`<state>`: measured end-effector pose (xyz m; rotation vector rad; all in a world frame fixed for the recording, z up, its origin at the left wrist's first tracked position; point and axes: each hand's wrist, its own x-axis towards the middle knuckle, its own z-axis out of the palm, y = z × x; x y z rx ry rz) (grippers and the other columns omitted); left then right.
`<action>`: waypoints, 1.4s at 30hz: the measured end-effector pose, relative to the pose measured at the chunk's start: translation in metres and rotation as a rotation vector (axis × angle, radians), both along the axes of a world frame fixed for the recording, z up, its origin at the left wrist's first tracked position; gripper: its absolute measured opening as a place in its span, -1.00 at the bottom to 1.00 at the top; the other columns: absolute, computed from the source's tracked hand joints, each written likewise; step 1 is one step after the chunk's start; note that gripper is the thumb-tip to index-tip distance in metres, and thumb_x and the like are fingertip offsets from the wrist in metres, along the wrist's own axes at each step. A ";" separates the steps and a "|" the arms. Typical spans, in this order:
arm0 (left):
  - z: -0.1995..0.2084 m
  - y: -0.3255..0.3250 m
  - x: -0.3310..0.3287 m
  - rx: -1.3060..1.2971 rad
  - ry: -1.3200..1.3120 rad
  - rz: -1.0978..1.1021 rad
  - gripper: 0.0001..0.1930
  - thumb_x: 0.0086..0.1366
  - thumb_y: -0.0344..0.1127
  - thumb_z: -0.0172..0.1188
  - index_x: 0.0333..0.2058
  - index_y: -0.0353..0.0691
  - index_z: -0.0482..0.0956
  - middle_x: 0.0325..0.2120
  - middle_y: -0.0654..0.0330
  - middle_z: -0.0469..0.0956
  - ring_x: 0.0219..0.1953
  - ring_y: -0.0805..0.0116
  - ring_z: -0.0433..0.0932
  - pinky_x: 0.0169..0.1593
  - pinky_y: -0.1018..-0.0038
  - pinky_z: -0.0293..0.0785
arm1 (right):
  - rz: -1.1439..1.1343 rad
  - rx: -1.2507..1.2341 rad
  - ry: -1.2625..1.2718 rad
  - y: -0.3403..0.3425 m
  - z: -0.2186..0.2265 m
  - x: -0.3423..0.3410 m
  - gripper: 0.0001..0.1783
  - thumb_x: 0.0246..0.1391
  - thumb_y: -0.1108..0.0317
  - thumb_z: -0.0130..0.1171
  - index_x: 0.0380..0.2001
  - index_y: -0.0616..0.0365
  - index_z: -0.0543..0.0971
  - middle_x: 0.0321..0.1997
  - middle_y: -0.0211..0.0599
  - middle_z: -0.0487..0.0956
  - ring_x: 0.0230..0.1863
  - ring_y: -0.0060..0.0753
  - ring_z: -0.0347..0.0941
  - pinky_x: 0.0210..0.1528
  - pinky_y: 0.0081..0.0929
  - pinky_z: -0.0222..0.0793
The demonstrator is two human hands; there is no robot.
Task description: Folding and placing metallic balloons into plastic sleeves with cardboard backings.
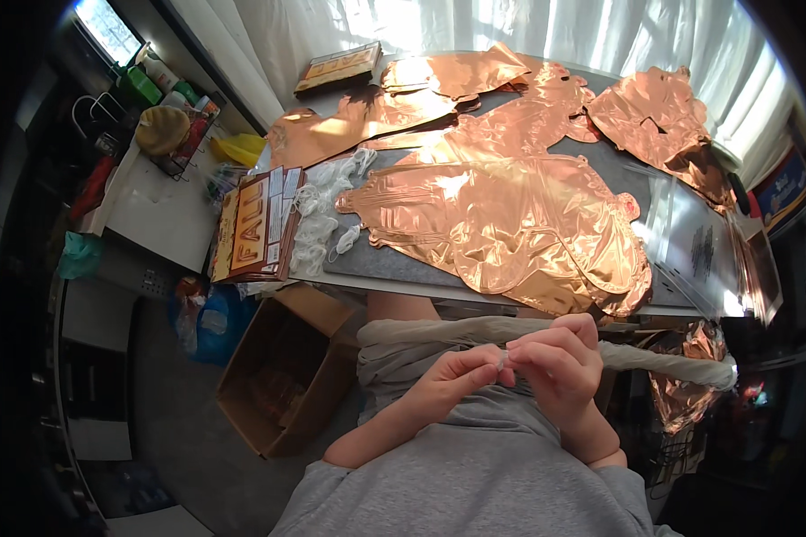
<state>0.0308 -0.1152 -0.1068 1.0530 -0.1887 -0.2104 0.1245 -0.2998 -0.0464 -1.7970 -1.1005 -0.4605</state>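
Sunlit white curtains [591, 27] behind a table [376, 261] with a dark grey top. On the floor at left, an open cardboard box [313, 313] with something brownish at its bottom, too dim to identify. Just beside the box, a blue plastic bag [222, 331], contents unclear. At the table's right end, overlapping clear plastic sleeves [681, 224], dark print on one. Across the table, flat copper-coloured foil balloons [501, 224], shiny and wrinkled, partly overlapping; left of the nearest, white string bundles [313, 219] and a stack of printed orange-brown packets [251, 224]. Between the fingertips of both hands, in front of a grey shirt [475, 474] and near the table's front edge, a tiny whitish piece [502, 362], mostly hidden, exact kind impossible to tell. Pinched by thumb and forefinger of the left hand [457, 376]; gripped from the other side by the right hand [560, 358], fingers curled.
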 end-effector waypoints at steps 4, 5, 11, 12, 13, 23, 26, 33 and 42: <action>0.006 -0.005 -0.003 -0.308 0.199 0.052 -0.69 0.67 -0.16 -0.01 0.06 -0.25 0.59 -0.08 0.28 0.61 -0.02 0.50 0.54 0.16 0.51 0.45 | 0.004 -0.029 -0.226 0.004 -0.012 -0.006 -0.77 -0.09 0.34 0.53 -0.29 -0.16 0.75 -0.10 -0.62 0.68 -0.08 -0.32 0.43 -0.05 -0.36 0.36; 0.011 -0.005 -0.002 -0.435 0.194 0.104 -0.69 0.68 -0.15 -0.03 0.05 -0.23 0.57 -0.08 0.25 0.62 -0.04 0.47 0.57 0.16 0.46 0.49 | -0.030 -0.033 -0.291 0.013 -0.019 -0.007 -0.77 -0.09 0.34 0.53 -0.30 -0.17 0.75 -0.02 -0.60 0.64 -0.01 -0.29 0.40 -0.01 -0.34 0.37; 0.024 -0.004 0.011 -0.708 0.326 0.417 -0.74 0.68 -0.15 -0.05 -0.11 -0.19 0.50 -0.37 0.33 0.46 -0.25 0.46 0.58 -0.03 0.40 0.60 | 0.014 -0.053 -0.210 0.037 -0.040 -0.005 -0.81 0.04 0.33 0.43 -0.23 -0.03 0.74 0.27 -0.23 0.59 0.28 -0.17 0.43 0.14 -0.23 0.47; 0.022 0.012 0.014 -0.720 0.175 0.411 -0.74 0.67 -0.13 -0.05 -0.16 -0.17 0.47 -0.43 0.36 0.37 -0.34 0.49 0.46 -0.14 0.44 0.50 | 0.011 -0.055 -0.209 0.037 -0.042 -0.004 -0.81 0.04 0.33 0.43 -0.23 -0.03 0.74 0.27 -0.23 0.59 0.28 -0.17 0.43 0.14 -0.23 0.47; 0.029 0.028 0.019 -0.731 0.028 0.399 -0.72 0.67 -0.12 -0.05 -0.22 -0.15 0.44 -0.49 0.38 0.27 -0.43 0.52 0.35 -0.26 0.48 0.40 | 0.118 -0.025 -0.135 0.035 -0.048 -0.005 -0.80 0.01 0.36 0.45 -0.23 -0.01 0.74 0.23 -0.23 0.61 0.16 -0.20 0.51 0.05 -0.27 0.51; 0.028 0.219 0.101 0.679 -0.271 1.014 -0.49 0.68 0.17 -0.28 -0.12 -0.15 0.44 0.09 0.08 0.48 0.28 0.27 0.33 0.51 0.26 -0.05 | 0.202 -0.350 0.255 -0.011 -0.093 0.002 -0.81 0.14 0.36 0.43 -0.17 0.11 0.73 -0.31 -0.27 0.64 -0.29 -0.14 0.65 -0.28 -0.27 0.57; 0.035 0.211 0.097 1.077 -0.206 0.785 -0.48 0.68 0.16 -0.32 -0.07 -0.16 0.46 0.41 -0.01 0.35 0.60 0.19 0.03 0.61 0.12 -0.50 | 0.126 -0.360 0.312 -0.020 -0.099 0.001 -0.83 0.15 0.34 0.42 -0.18 0.08 0.74 -0.32 -0.25 0.64 -0.29 -0.11 0.64 -0.28 -0.24 0.57; 0.032 0.199 0.090 1.815 -0.206 0.580 -0.57 0.63 -0.28 -0.12 0.39 0.03 0.41 0.51 0.15 0.27 0.62 0.10 0.02 0.52 -0.18 -0.79 | 0.054 -0.608 0.397 -0.022 -0.118 0.014 -0.84 0.13 0.30 0.43 -0.24 0.07 0.74 -0.33 -0.19 0.63 -0.25 0.02 0.63 -0.20 -0.12 0.55; 0.075 0.161 0.054 1.351 -0.765 1.154 -0.64 0.58 -0.41 -0.12 0.24 -0.18 0.50 0.32 -0.01 0.53 0.50 0.11 0.32 0.58 -0.16 -0.55 | 0.105 -0.653 0.395 0.004 -0.172 0.019 -0.82 0.03 0.30 0.40 -0.40 0.14 0.63 -0.21 -0.13 0.58 -0.15 0.04 0.62 -0.15 -0.06 0.57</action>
